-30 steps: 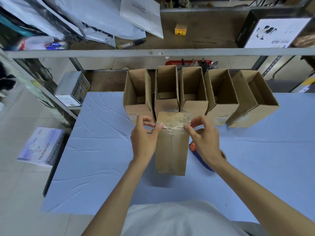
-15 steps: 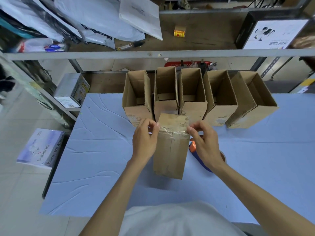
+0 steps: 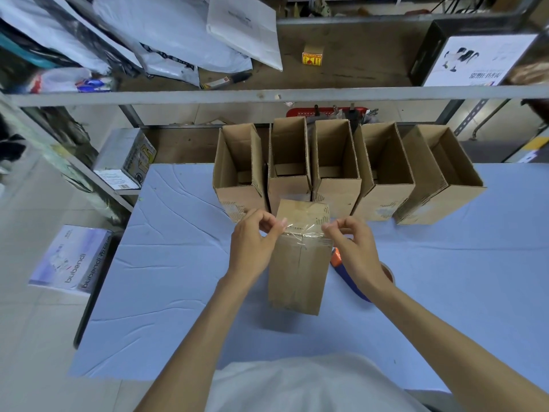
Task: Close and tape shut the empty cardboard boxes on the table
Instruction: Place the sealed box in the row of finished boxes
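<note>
Closed box (image 3: 298,272) is stood at frame centre on blue tabletop (image 3: 178,278), seam turned toward camera. Clear tape (image 3: 303,231) is stretched across its upper edge. Left tape end is pinched by left hand (image 3: 252,243), fingers curled; right end is pinched by right hand (image 3: 355,246), likewise curled. Five open boxes (image 3: 337,197) are lined up just behind, upper centre. Orange-and-blue dispenser (image 3: 337,258) is partly hidden behind right wrist.
</note>
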`<action>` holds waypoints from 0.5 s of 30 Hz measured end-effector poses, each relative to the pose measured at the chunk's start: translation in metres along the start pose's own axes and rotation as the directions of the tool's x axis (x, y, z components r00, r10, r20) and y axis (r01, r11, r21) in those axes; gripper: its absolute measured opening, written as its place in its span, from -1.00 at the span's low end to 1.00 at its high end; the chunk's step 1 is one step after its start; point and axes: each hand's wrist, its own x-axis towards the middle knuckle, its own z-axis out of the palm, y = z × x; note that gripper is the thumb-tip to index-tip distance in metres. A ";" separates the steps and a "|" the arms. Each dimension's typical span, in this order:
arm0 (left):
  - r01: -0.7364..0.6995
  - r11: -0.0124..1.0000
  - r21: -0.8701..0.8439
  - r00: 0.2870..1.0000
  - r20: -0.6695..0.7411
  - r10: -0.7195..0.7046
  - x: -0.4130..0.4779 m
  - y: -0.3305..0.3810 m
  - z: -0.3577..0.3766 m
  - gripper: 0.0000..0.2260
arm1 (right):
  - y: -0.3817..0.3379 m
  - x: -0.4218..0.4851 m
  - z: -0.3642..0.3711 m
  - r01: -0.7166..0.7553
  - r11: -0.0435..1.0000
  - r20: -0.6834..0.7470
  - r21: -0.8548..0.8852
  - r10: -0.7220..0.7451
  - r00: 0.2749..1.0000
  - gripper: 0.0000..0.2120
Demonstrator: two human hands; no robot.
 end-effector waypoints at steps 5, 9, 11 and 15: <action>-0.019 0.996 0.082 0.995 0.099 0.011 0.003 0.001 -0.001 -0.78 | -0.002 0.000 -0.001 0.077 0.991 -0.009 -0.113 -0.078 0.997 -0.81; 0.006 0.993 0.122 0.986 0.166 -0.027 0.002 0.002 -0.002 -0.75 | -0.008 0.003 0.000 0.014 0.991 -0.013 -0.131 -0.016 1.000 -0.79; 0.018 0.989 0.146 0.985 0.168 -0.043 0.002 0.004 -0.003 -0.76 | -0.014 0.000 0.003 0.000 0.987 0.015 -0.161 0.002 1.000 -0.77; 0.143 0.985 0.095 0.965 0.209 -0.161 0.006 0.006 -0.002 -0.83 | -0.022 -0.002 0.006 -0.124 0.992 -0.025 -0.003 0.124 0.992 -0.76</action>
